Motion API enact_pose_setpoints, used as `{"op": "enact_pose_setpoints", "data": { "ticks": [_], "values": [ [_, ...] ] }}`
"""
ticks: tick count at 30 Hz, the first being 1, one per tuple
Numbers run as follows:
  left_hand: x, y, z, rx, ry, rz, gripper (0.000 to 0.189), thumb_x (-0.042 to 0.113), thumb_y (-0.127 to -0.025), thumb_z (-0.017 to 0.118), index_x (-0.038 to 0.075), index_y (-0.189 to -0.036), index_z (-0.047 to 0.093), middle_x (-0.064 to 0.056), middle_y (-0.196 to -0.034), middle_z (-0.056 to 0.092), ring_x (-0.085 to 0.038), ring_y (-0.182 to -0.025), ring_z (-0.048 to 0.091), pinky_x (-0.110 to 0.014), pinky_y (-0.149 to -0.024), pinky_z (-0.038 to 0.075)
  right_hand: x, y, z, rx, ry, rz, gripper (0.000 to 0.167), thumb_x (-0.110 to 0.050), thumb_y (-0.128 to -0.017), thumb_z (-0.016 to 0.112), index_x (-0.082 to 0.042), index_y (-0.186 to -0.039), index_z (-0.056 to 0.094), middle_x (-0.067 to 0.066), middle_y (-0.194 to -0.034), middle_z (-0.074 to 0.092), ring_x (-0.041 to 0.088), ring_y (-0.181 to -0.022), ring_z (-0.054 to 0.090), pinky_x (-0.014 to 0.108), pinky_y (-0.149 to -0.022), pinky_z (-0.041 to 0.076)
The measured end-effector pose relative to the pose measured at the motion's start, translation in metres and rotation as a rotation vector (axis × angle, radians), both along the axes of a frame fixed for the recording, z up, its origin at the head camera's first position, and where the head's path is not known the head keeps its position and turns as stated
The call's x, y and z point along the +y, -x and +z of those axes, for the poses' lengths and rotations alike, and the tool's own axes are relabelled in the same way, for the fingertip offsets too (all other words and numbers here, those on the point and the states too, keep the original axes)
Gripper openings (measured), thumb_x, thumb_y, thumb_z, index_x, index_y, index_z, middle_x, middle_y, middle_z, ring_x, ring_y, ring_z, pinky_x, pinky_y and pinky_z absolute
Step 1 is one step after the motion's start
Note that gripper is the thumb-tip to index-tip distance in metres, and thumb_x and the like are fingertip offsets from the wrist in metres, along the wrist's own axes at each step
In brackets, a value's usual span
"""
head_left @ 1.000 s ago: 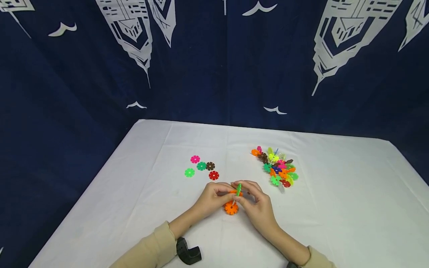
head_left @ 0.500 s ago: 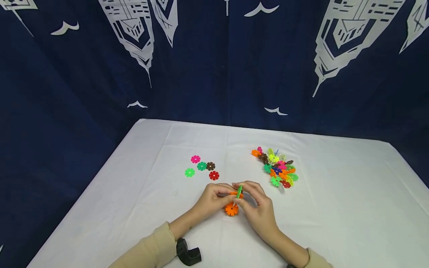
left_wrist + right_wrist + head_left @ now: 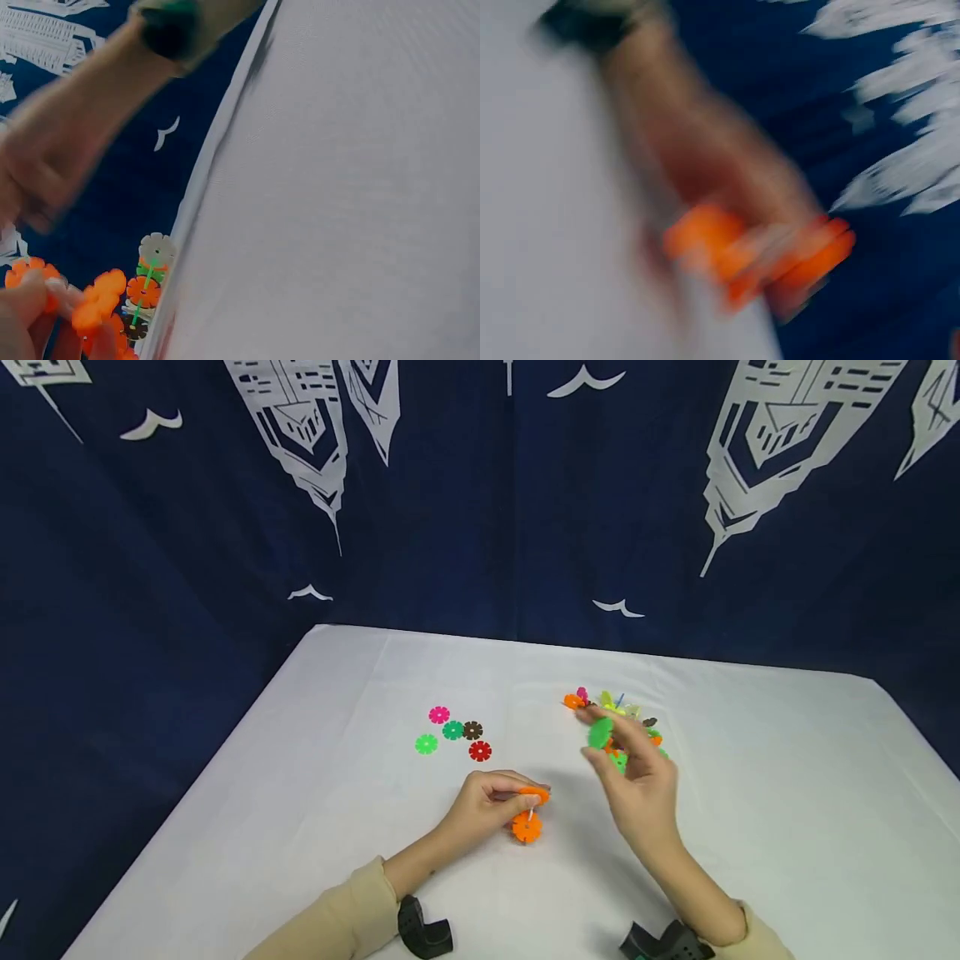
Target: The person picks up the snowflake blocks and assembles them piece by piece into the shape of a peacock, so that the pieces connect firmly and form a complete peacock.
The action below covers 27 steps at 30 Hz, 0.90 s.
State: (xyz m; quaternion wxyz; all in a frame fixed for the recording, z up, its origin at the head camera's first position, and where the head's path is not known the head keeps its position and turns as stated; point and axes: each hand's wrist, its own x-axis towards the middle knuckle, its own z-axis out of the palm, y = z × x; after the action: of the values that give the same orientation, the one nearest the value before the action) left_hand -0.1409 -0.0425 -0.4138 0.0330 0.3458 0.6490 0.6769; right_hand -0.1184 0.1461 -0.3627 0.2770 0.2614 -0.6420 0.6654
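My left hand (image 3: 491, 806) pinches a small build of orange notched discs; one orange disc (image 3: 527, 827) hangs below the fingers, joined by a whitish piece. In the left wrist view the orange discs (image 3: 109, 289) appear at the lower left by the fingertips. My right hand (image 3: 637, 785) is raised to the right, holding a green notched disc (image 3: 600, 732) between thumb and fingers. It hovers in front of the mixed pile of discs (image 3: 618, 763) and hides much of it. The right wrist view is blurred; orange discs (image 3: 712, 240) show there at the left hand.
Several loose discs lie left of centre: pink (image 3: 439, 715), teal (image 3: 453, 730), brown (image 3: 472, 731), red (image 3: 480, 751) and light green (image 3: 426, 744). A white cloth covers the table (image 3: 375, 810). Behind it hangs a dark blue printed curtain (image 3: 517, 527).
My right hand has left the orange build and moved right and away toward the pile, taking the green disc along. The left hand stays nearly in place with the orange discs.
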Motion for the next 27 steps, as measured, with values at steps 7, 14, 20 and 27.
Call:
{"op": "enact_pose_setpoints", "data": {
  "ticks": [7, 14, 20, 27],
  "values": [
    [0.002, 0.012, -0.027, -0.013, -0.073, 0.062, 0.011, -0.003, -0.086, 0.064, -0.01, -0.094, 0.068, -0.016, -0.094, 0.067, -0.026, -0.09, 0.063, -0.037, -0.079, 0.052, 0.002, 0.005, -0.047, -0.44, -0.101, 0.124, 0.034, 0.005, -0.088, 0.06, 0.004, -0.122, 0.055, 0.021, -0.116, 0.056, 0.025, -0.098, 0.055, 0.022, -0.076, 0.047],
    [0.0, 0.014, -0.021, -0.045, -0.066, 0.091, 0.012, -0.01, -0.084, 0.062, -0.013, -0.095, 0.065, -0.021, -0.093, 0.066, -0.028, -0.085, 0.064, -0.034, -0.075, 0.053, -0.002, 0.008, -0.058, -0.443, -0.128, 0.197, 0.036, 0.001, -0.089, 0.061, 0.005, -0.123, 0.048, 0.023, -0.116, 0.059, 0.023, -0.099, 0.059, 0.024, -0.078, 0.048],
    [-0.002, 0.007, -0.002, -0.007, -0.028, 0.124, 0.01, -0.01, -0.084, 0.063, -0.014, -0.092, 0.066, -0.021, -0.092, 0.065, -0.02, -0.089, 0.062, -0.035, -0.08, 0.051, -0.005, 0.012, -0.063, -0.404, -0.163, 0.199, 0.033, 0.001, -0.09, 0.059, 0.005, -0.122, 0.051, 0.024, -0.118, 0.058, 0.027, -0.106, 0.057, 0.025, -0.08, 0.048],
    [-0.002, 0.006, 0.0, -0.018, -0.001, 0.172, 0.009, -0.011, -0.081, 0.065, -0.015, -0.09, 0.067, -0.021, -0.091, 0.066, -0.026, -0.089, 0.062, -0.035, -0.08, 0.052, -0.01, 0.01, -0.067, -0.356, -0.239, 0.137, 0.034, 0.001, -0.09, 0.059, -0.004, -0.123, 0.053, 0.016, -0.118, 0.061, 0.021, -0.099, 0.057, 0.025, -0.073, 0.047]
  ]
}}
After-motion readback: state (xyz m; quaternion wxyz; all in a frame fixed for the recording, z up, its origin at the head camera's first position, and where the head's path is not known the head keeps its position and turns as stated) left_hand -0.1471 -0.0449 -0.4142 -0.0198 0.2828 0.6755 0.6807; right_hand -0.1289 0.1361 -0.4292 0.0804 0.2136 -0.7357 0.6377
